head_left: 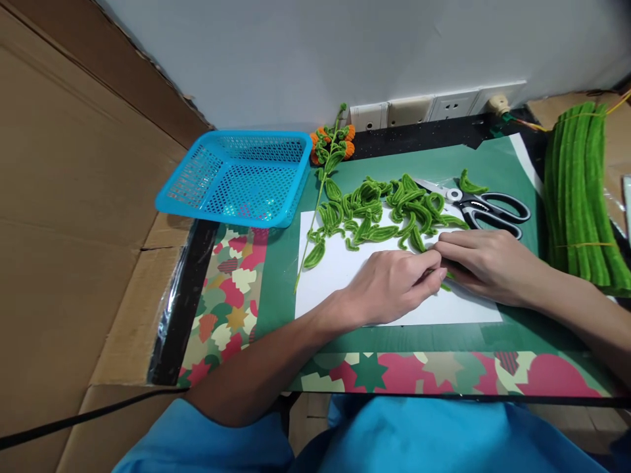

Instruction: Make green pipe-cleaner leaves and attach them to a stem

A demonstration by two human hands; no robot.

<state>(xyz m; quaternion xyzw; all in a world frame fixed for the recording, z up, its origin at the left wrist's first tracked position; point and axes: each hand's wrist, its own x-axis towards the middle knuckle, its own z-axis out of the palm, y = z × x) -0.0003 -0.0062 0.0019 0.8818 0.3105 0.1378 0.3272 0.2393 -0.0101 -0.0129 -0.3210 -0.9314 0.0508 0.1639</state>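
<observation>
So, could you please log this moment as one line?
left hand, right hand: pinching green piece over paper | leaves: piled behind | scissors: right of leaves | basket: rear left

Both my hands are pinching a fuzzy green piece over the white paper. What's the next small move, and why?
Probably finish folding the green piece into a leaf shape. The left hand and right hand both pinch it over the white paper, and the pile of green leaves just beyond shows pieces already folded that way.

My desk, under a red-and-green patterned cover (231,295), carries a green mat (279,276). On the mat lie a white paper sheet (335,276) and black-handled steel scissors (488,210). A blue plastic mesh basket (236,177) sits at its left.
</observation>
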